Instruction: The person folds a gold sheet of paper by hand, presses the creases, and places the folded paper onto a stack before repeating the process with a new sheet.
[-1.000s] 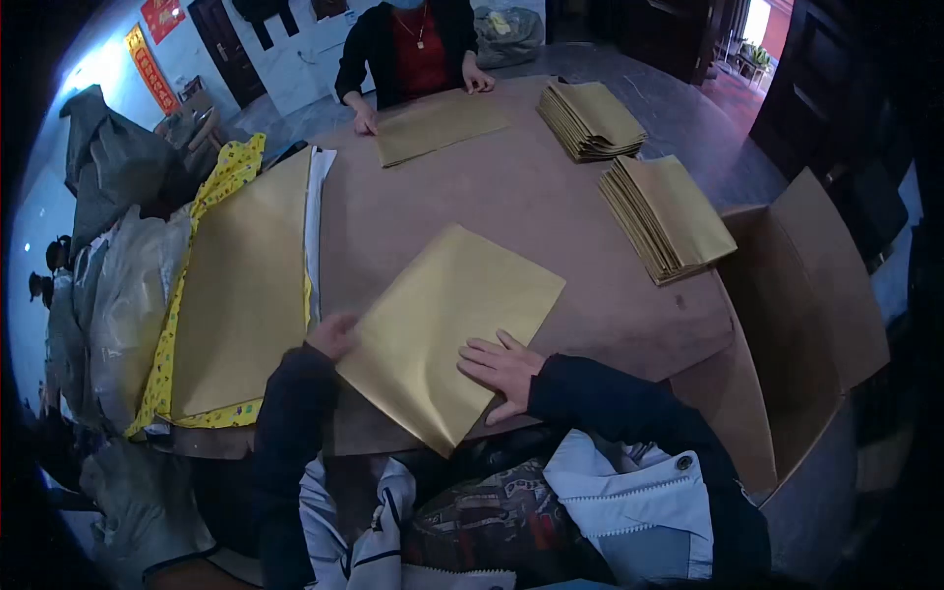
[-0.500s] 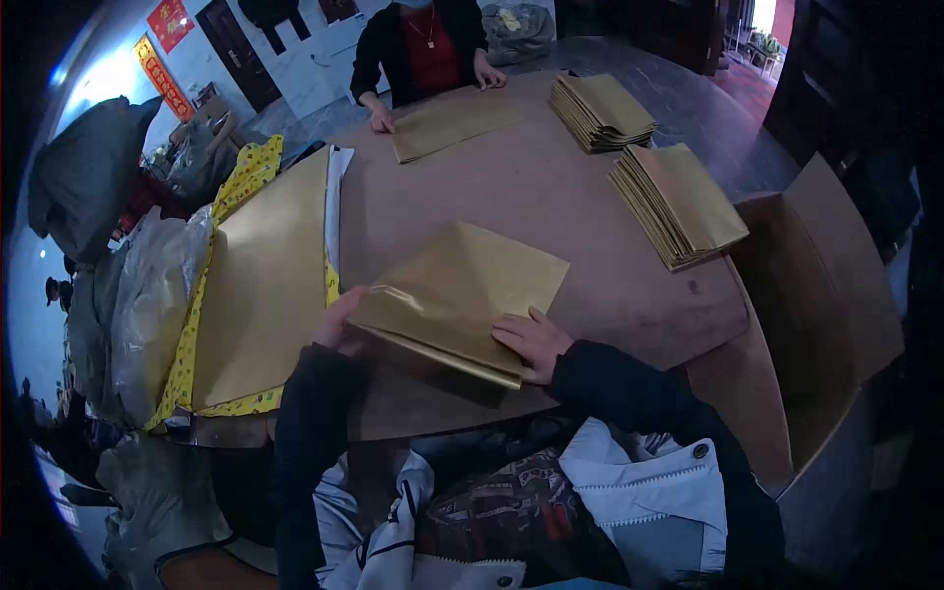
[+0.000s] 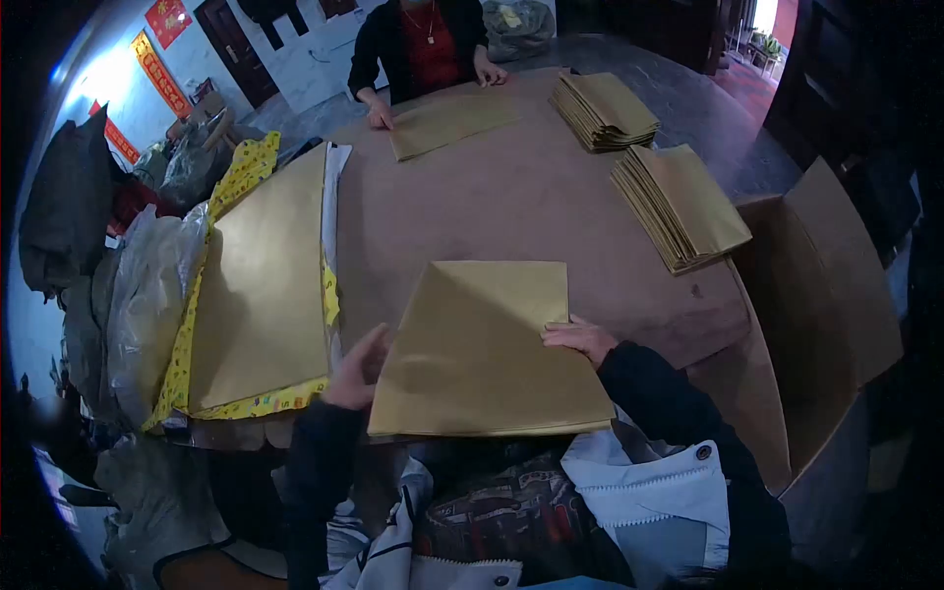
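A folded gold-brown paper sheet lies at the table's near edge, its long fold toward my body. My right hand grips its right side, fingers on top and close together. At the left edge of the paper is my left hand, fingers apart and slightly curved, holding nothing. Left of it lies a stack of large flat gold sheets on yellow patterned wrapping.
Two piles of folded paper are at the table's right. An open cardboard box stands beyond its right edge. Across the table, a person's hands rest on another folded sheet. Plastic bags lie at left.
The folded paper has turned and come nearer to my body, lying flatter. My left hand has let go of its left edge and moved down; my right hand has shifted right with the paper.
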A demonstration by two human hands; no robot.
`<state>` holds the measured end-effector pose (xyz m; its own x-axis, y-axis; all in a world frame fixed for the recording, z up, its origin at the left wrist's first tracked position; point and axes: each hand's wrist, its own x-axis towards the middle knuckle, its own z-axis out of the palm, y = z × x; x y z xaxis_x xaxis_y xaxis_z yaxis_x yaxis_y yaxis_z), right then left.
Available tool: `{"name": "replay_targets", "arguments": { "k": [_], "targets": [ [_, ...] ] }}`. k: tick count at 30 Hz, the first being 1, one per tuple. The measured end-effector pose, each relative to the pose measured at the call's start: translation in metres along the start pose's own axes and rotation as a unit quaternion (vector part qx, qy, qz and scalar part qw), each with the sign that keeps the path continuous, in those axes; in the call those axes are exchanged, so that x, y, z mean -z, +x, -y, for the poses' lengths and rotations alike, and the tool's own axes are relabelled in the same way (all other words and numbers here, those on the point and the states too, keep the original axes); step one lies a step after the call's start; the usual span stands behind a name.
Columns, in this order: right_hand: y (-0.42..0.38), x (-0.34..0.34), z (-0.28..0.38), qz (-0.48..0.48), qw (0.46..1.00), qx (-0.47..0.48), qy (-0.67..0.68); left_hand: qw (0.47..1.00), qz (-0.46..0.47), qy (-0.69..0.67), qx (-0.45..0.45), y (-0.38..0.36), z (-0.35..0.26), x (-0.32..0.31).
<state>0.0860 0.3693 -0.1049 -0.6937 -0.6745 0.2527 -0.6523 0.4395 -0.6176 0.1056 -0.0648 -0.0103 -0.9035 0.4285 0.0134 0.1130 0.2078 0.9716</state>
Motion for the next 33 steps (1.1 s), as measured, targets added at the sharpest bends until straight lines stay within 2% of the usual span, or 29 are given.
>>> {"name": "replay_targets", "arguments": {
  "k": [1, 2, 3, 5, 6, 7, 9, 10, 11, 13, 14, 15, 17, 18, 19, 21, 22, 23, 25, 26, 27, 29, 33],
  "targets": [
    [-0.005, 0.001, 0.002, -0.004, 0.999, -0.027, 0.043, 0.98, -0.054, 0.193, -0.018, 0.005, 0.011, -0.012],
    [-0.009, 0.003, 0.003, 0.005, 0.999, -0.029, 0.045, 0.906, -0.096, 0.409, -0.051, 0.008, 0.027, -0.017],
    [-0.01, 0.009, 0.008, 0.009, 0.999, -0.025, 0.034, 0.893, -0.128, 0.42, -0.101, 0.011, 0.002, -0.035],
    [-0.012, 0.016, 0.015, 0.012, 0.999, -0.022, 0.022, 0.872, -0.118, 0.386, -0.276, 0.018, 0.018, -0.045],
    [-0.014, 0.018, 0.017, 0.021, 0.999, -0.034, 0.021, 0.853, -0.093, 0.44, -0.267, 0.013, 0.023, -0.049],
    [-0.017, 0.02, 0.02, 0.03, 0.998, -0.045, 0.019, 0.854, -0.092, 0.439, -0.265, 0.008, 0.03, -0.049],
    [-0.02, 0.027, 0.026, 0.05, 0.996, -0.06, 0.031, 0.841, 0.036, 0.493, -0.219, 0.002, 0.045, -0.046],
    [-0.023, 0.03, 0.027, 0.069, 0.994, -0.074, 0.041, 0.827, 0.126, 0.522, -0.164, 0.0, 0.044, -0.046],
    [-0.033, 0.02, 0.008, 0.08, 0.993, -0.066, 0.057, 0.828, 0.126, 0.521, -0.166, -0.003, 0.06, -0.049],
    [-0.038, 0.019, 0.014, 0.079, 0.994, -0.071, 0.034, 0.841, 0.213, 0.487, -0.106, -0.011, 0.094, -0.059],
    [-0.04, 0.019, 0.017, 0.079, 0.994, -0.076, 0.011, 0.855, 0.171, 0.479, -0.103, -0.022, 0.098, -0.061],
    [-0.039, 0.021, 0.021, 0.081, 0.993, -0.081, 0.013, 0.856, 0.174, 0.476, -0.102, -0.023, 0.085, -0.063],
    [-0.037, 0.023, 0.028, 0.076, 0.993, -0.094, 0.003, 0.876, 0.094, 0.463, -0.1, -0.02, 0.054, -0.069],
    [-0.046, 0.009, 0.003, 0.074, 0.995, -0.067, -0.021, 0.878, 0.089, 0.452, -0.127, -0.015, 0.046, -0.064],
    [-0.045, 0.013, 0.006, 0.091, 0.993, -0.079, -0.006, 0.968, 0.09, 0.233, -0.024, -0.017, 0.063, -0.058],
    [-0.036, 0.017, 0.023, 0.068, 0.992, -0.1, -0.035, 0.972, 0.127, 0.191, 0.041, -0.014, 0.065, -0.056],
    [-0.038, 0.008, 0.026, 0.015, 0.993, -0.118, -0.025, 0.911, 0.171, 0.376, -0.018, -0.003, 0.039, -0.05],
    [-0.033, 0.013, 0.038, -0.006, 0.989, -0.148, -0.012, 0.922, 0.161, 0.349, 0.033, 0.0, 0.025, -0.05],
    [-0.022, 0.022, 0.061, -0.052, 0.977, -0.206, 0.017, 0.946, -0.034, 0.32, 0.044, -0.025, 0.06, -0.069],
    [-0.02, 0.022, 0.066, -0.05, 0.976, -0.212, 0.018, 0.943, -0.003, 0.327, 0.065, -0.01, 0.025, -0.068],
    [-0.018, 0.022, 0.068, -0.067, 0.974, -0.213, 0.025, 0.944, 0.0, 0.323, 0.065, -0.005, 0.027, -0.066],
    [-0.017, 0.025, 0.069, -0.077, 0.974, -0.211, 0.03, 0.93, 0.025, 0.337, -0.146, -0.001, 0.032, -0.062],
    [-0.028, 0.02, 0.059, -0.059, 0.972, -0.222, 0.057, 0.95, -0.003, 0.285, -0.123, -0.01, 0.038, -0.065]
  ]
}}
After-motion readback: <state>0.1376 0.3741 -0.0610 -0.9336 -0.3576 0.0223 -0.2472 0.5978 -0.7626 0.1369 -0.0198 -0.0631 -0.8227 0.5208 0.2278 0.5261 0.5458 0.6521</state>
